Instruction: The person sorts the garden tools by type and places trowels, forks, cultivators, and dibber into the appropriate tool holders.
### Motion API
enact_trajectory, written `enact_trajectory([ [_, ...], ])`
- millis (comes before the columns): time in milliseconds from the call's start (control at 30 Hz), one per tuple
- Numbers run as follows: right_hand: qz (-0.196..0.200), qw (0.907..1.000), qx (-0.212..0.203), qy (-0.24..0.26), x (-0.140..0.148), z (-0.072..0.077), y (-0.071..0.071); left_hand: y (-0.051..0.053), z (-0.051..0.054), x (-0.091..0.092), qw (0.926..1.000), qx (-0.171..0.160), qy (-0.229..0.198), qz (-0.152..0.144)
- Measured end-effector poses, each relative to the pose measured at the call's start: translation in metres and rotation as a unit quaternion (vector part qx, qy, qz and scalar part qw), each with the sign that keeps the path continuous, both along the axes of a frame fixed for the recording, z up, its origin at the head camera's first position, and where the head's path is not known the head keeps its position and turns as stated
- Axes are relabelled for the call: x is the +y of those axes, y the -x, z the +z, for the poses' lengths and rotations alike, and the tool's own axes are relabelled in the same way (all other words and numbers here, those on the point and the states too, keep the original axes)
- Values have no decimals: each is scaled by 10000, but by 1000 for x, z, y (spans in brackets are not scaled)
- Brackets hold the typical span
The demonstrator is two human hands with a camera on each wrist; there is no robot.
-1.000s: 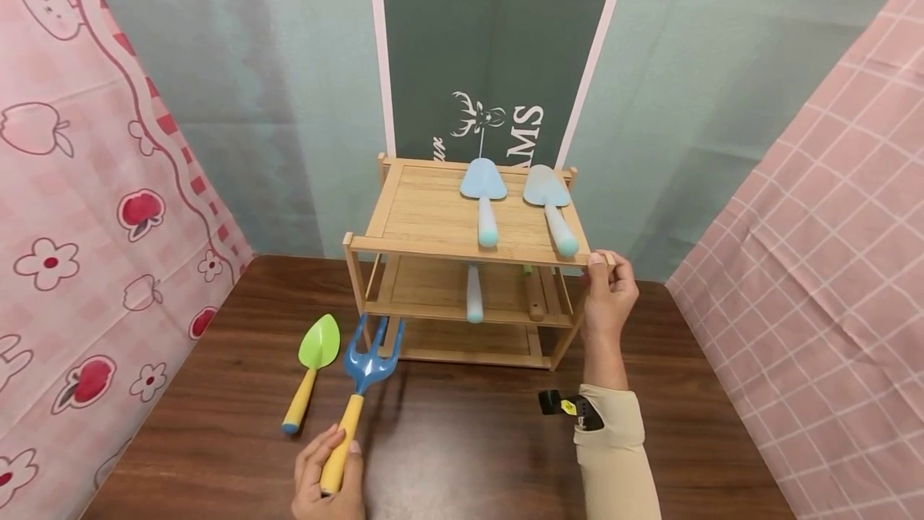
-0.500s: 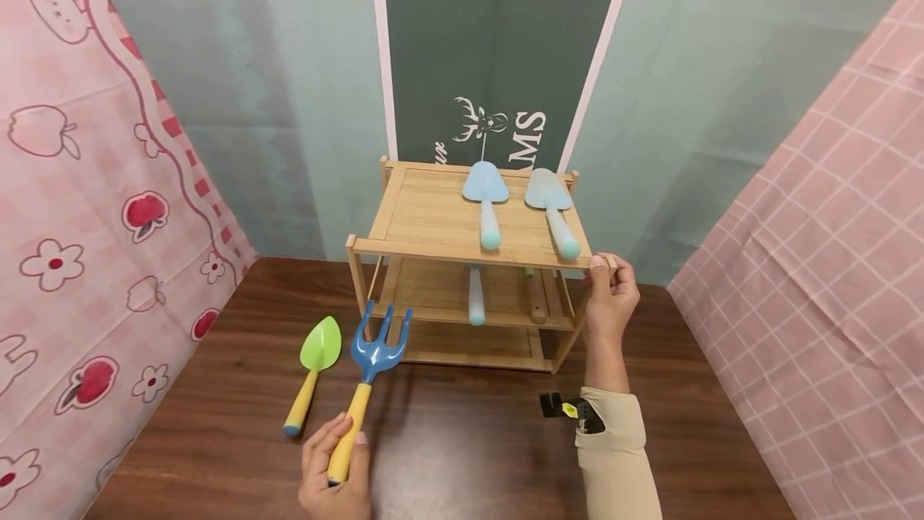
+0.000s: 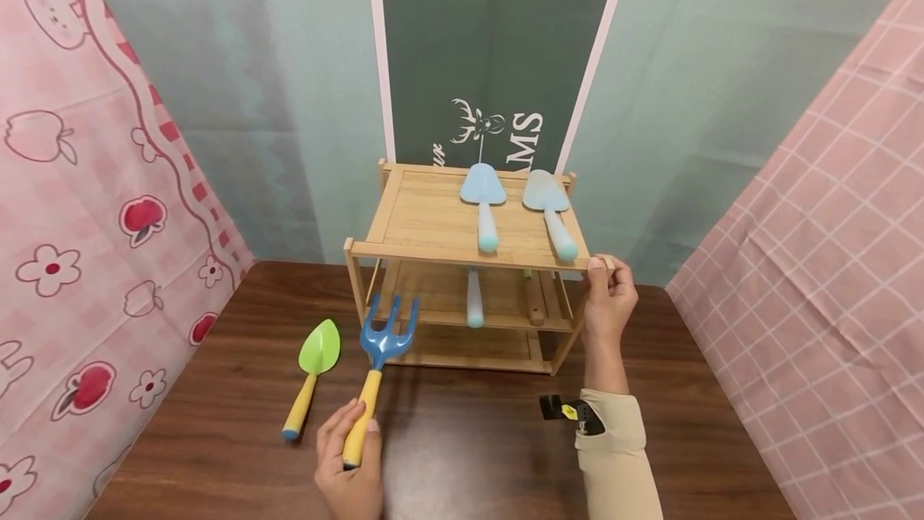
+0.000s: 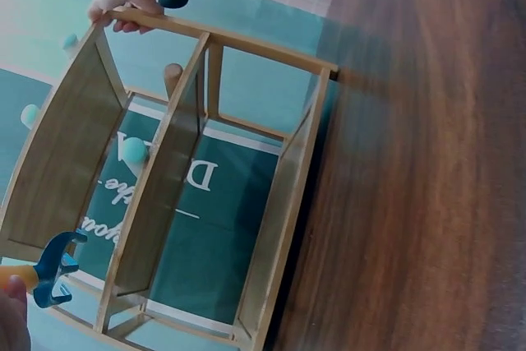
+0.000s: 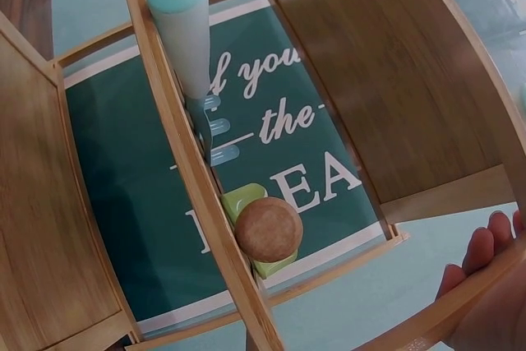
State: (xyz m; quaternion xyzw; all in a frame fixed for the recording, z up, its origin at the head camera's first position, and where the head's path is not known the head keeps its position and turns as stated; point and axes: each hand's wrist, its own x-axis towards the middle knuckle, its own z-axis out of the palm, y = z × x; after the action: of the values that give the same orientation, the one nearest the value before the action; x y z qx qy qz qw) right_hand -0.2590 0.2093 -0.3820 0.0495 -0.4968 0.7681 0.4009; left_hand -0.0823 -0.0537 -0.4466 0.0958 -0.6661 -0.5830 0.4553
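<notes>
My left hand [image 3: 346, 464] grips the yellow handle of a blue three-pronged garden fork [image 3: 384, 346], held up in front of the rack's left side. In the left wrist view the fork [image 4: 54, 270] appears beside the upper shelf level. My right hand [image 3: 608, 307] holds the front right corner of the three-tier wooden rack [image 3: 422, 207]. Two pale blue hand trowels [image 3: 484, 183] lie on its top shelf, handles forward. On the middle shelf rest a white-handled tool with blue prongs [image 5: 182, 30] and a wooden-handled tool [image 5: 269, 229] with a green head.
A green trowel [image 3: 319, 347] with a yellow handle lies on the brown table [image 3: 462, 440], left of the fork. Pink patterned cloth [image 3: 87, 263] hangs on the left, pink checked cloth [image 3: 830, 207] on the right. A green curtain [image 3: 318, 87] stands behind the rack.
My left hand has carried the fork right and forward, so its prongs now overlap the middle shelf's front edge in the head view. The right hand keeps its hold on the rack.
</notes>
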Motion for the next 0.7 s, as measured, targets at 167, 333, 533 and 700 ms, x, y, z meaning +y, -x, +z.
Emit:
enact_trajectory([
  [167, -37, 10000, -22, -31, -1, 0, -1, 12, -16, -4, 9991, 84, 233, -343],
  [333, -45, 10000, -69, -53, -1, 0, -1, 22, -23, -7, 9977, 152, 161, -635],
  [533, -50, 10000, -71, -47, 0, -2, 0, 31, -23, -5, 9963, 110, 27, -856],
  [700, 25, 10000, 1, -57, -3, 5, -5, 35, -11, -1, 9958, 159, -148, -892],
])
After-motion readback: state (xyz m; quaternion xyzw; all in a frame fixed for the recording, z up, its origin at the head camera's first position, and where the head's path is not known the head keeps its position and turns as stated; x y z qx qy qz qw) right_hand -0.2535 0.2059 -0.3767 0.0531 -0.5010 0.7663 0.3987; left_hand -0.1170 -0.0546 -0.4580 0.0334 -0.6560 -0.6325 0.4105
